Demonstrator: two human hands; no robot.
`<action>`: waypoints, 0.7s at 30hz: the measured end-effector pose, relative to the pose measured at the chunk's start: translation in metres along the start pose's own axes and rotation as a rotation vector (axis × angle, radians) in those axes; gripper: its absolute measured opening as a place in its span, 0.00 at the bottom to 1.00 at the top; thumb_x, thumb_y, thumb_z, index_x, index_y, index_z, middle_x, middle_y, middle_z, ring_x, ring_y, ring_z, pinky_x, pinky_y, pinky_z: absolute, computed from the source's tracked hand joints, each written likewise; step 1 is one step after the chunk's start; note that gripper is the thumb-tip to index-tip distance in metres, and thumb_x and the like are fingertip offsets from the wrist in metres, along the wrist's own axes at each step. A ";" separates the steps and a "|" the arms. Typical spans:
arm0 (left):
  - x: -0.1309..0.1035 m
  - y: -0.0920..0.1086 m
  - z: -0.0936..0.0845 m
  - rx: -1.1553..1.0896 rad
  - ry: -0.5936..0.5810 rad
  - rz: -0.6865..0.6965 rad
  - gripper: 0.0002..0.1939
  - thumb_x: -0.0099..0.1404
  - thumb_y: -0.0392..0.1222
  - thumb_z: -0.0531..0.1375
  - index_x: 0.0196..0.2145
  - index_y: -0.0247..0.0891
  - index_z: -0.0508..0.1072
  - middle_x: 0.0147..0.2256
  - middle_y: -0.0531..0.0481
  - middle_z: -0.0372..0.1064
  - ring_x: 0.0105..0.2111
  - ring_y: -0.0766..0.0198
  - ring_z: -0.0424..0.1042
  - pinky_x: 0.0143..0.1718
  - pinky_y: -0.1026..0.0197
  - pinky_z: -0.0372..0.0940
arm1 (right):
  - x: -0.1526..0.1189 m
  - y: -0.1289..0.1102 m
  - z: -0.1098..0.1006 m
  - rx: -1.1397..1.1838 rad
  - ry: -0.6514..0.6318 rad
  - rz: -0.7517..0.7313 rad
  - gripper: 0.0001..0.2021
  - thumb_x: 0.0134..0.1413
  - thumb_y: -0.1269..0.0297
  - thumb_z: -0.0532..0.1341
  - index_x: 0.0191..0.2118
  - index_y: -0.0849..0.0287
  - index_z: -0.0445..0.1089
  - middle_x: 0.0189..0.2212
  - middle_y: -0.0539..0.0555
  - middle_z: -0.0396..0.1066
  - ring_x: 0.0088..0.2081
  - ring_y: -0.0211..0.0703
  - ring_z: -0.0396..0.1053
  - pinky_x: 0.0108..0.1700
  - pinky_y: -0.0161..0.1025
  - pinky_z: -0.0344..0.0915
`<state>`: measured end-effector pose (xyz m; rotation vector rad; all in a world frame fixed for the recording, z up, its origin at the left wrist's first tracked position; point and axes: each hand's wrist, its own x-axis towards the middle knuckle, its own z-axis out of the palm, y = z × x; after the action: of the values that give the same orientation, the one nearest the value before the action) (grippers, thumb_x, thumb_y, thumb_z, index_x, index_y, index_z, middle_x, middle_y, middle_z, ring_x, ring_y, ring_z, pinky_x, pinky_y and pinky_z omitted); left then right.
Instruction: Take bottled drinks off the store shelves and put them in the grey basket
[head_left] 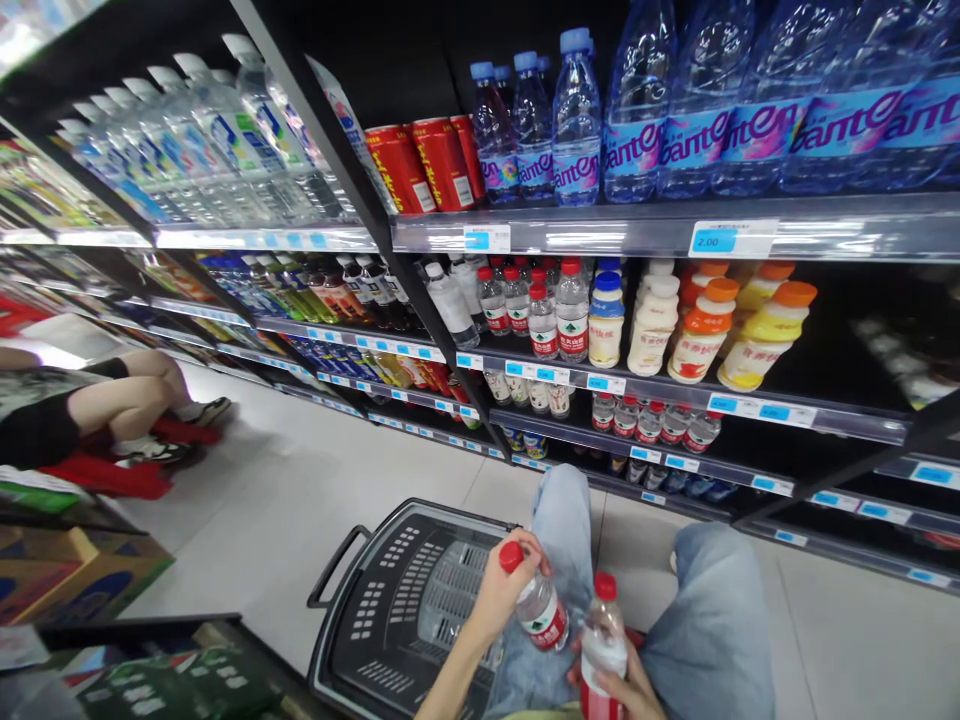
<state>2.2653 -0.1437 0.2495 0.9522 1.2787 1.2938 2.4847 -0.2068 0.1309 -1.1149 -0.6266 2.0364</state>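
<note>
My left hand (513, 577) grips a red-capped water bottle (543, 612) near its neck, with the bottle tilted over my left thigh. In my right hand (620, 683) is a second red-capped water bottle (602, 640), nearly upright between my legs, its red label partly behind my fingers. A black plastic shopping basket (360, 610) stands on the floor at my left. Inside it lies a clear plastic pack or container (450, 590); my left forearm covers part of it.
Shelves ahead hold large blue-tinted bottles (630, 110), red cans (442, 165), red-capped water bottles (572, 310) and yoghurt drinks (701, 330). Another person's legs (127, 400) show at the far left. Cardboard boxes (82, 580) stand at the lower left, by the pale floor (255, 500).
</note>
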 end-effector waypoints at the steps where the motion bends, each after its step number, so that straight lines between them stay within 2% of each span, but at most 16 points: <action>1: 0.001 0.000 0.000 0.000 0.001 -0.003 0.23 0.60 0.62 0.68 0.33 0.39 0.70 0.24 0.50 0.75 0.28 0.57 0.76 0.36 0.57 0.69 | 0.000 -0.001 0.000 -0.012 0.000 -0.017 0.25 0.25 0.43 0.75 0.39 0.37 0.80 0.37 0.57 0.81 0.35 0.69 0.79 0.41 0.67 0.72; 5: 0.003 0.000 -0.001 -0.004 0.001 0.000 0.22 0.61 0.61 0.69 0.34 0.39 0.70 0.24 0.50 0.75 0.28 0.57 0.76 0.37 0.58 0.69 | -0.001 0.002 0.002 -0.027 0.060 -0.037 0.27 0.25 0.39 0.75 0.38 0.40 0.79 0.26 0.54 0.77 0.30 0.67 0.77 0.41 0.68 0.72; 9: 0.002 -0.002 -0.003 0.000 0.000 0.006 0.22 0.62 0.60 0.68 0.34 0.39 0.70 0.25 0.49 0.75 0.29 0.57 0.76 0.37 0.57 0.68 | 0.003 0.009 0.000 0.070 0.100 -0.046 0.27 0.30 0.35 0.75 0.39 0.39 0.79 0.28 0.55 0.79 0.32 0.67 0.79 0.43 0.66 0.72; 12: 0.000 -0.003 -0.004 -0.008 0.009 0.002 0.22 0.62 0.61 0.67 0.34 0.39 0.70 0.25 0.49 0.75 0.29 0.57 0.76 0.37 0.57 0.68 | 0.012 0.010 -0.004 0.107 0.041 -0.046 0.27 0.34 0.30 0.72 0.35 0.45 0.79 0.25 0.56 0.78 0.27 0.62 0.76 0.37 0.61 0.72; 15: -0.001 -0.002 -0.004 0.002 0.030 0.002 0.23 0.62 0.62 0.67 0.34 0.39 0.70 0.25 0.50 0.74 0.29 0.57 0.76 0.37 0.57 0.68 | 0.020 0.011 -0.010 0.157 0.052 -0.016 0.31 0.31 0.31 0.75 0.35 0.50 0.80 0.29 0.57 0.80 0.26 0.55 0.75 0.32 0.53 0.73; 18: -0.001 0.002 -0.004 0.017 0.037 -0.004 0.23 0.61 0.63 0.67 0.34 0.39 0.70 0.25 0.49 0.75 0.30 0.57 0.76 0.37 0.57 0.68 | 0.026 0.013 -0.016 0.251 0.131 0.011 0.32 0.24 0.33 0.78 0.35 0.52 0.81 0.33 0.57 0.82 0.29 0.51 0.76 0.33 0.48 0.74; 19: -0.001 0.003 -0.004 0.015 0.034 -0.008 0.23 0.61 0.63 0.67 0.34 0.39 0.70 0.25 0.49 0.75 0.30 0.56 0.76 0.37 0.57 0.68 | 0.027 0.013 -0.017 0.267 0.126 0.019 0.32 0.24 0.33 0.78 0.34 0.52 0.81 0.32 0.56 0.82 0.29 0.50 0.76 0.33 0.46 0.74; 21: -0.001 0.007 -0.007 0.018 0.039 -0.017 0.23 0.61 0.63 0.67 0.34 0.39 0.70 0.26 0.49 0.75 0.31 0.56 0.76 0.38 0.56 0.69 | 0.028 0.012 -0.018 0.271 0.052 0.013 0.32 0.31 0.32 0.76 0.36 0.53 0.82 0.30 0.56 0.82 0.27 0.47 0.75 0.32 0.43 0.72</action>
<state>2.2579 -0.1455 0.2553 0.9306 1.3283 1.2950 2.4861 -0.1914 0.0992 -1.0091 -0.3062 2.0241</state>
